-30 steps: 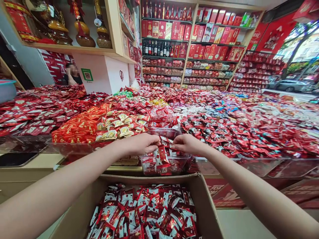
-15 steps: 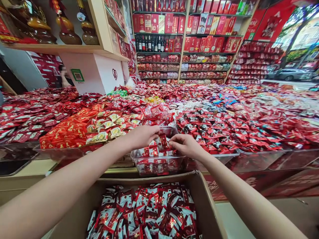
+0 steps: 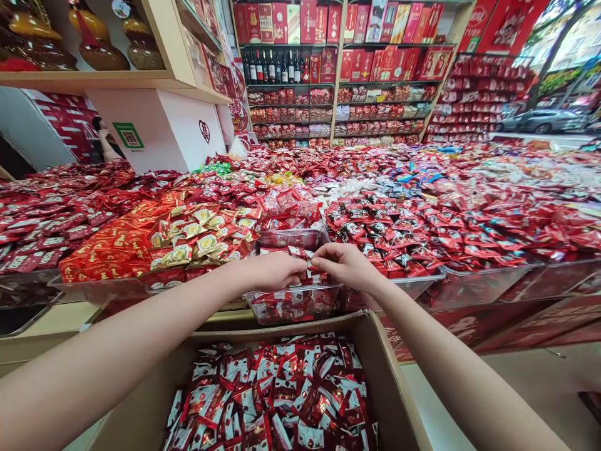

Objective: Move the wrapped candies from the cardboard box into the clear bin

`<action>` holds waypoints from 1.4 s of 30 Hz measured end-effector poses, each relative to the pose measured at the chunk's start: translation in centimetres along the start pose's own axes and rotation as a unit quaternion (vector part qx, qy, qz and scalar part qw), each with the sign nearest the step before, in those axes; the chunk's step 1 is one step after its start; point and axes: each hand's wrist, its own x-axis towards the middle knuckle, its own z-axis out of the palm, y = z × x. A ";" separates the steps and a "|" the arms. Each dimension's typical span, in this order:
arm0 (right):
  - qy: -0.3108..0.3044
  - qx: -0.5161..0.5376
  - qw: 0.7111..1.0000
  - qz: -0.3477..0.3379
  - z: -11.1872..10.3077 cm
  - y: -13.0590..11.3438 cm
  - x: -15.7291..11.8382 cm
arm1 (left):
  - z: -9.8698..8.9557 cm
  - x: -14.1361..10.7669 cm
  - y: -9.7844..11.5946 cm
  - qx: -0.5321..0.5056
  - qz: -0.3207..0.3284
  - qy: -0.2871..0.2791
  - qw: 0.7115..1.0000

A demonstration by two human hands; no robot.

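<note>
Over the front of a clear plastic bin (image 3: pixel 293 295) my left hand (image 3: pixel 280 270) is closed, its fingers curled and pinched on a small red-and-white wrapped candy (image 3: pixel 310 262). From the other side my right hand (image 3: pixel 345 265) pinches the same candy between thumb and fingertips. The candy is mostly hidden by the fingers. Similar wrapped candies (image 3: pixel 277 307) lie low in the bin. Below my arms stands an open cardboard box (image 3: pixel 394 382), with many red-and-white wrapped candies (image 3: pixel 277 391) inside.
Bins of gold-and-red packets (image 3: pixel 201 232) and black-and-red packets (image 3: pixel 389 232) flank the bin. More candy heaps spread behind. A white pillar (image 3: pixel 141 134) rises at left under a wooden shelf (image 3: pixel 117 78). Shelves of bottles and red boxes (image 3: pixel 307 22) line the back.
My left hand has moved down toward the front rim of the bin. My right hand has shifted slightly left and up, and the fingertips of both hands now nearly meet. The view has tilted down slightly.
</note>
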 end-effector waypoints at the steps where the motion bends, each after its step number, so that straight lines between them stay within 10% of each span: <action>1: 0.002 0.000 1.000 -0.001 0.0 0.0 0.0 | 0.1 0.1 -0.1 -0.009 0.001 -0.013 1.000; 16: -0.001 0.020 1.000 0.017 -0.1 -0.4 -0.2 | 1.1 2.3 -1.4 -0.106 -0.014 -0.132 0.985; 42: 0.009 0.009 0.999 0.038 0.2 -0.7 -0.4 | 1.8 2.4 -1.3 -0.113 0.007 -0.094 0.989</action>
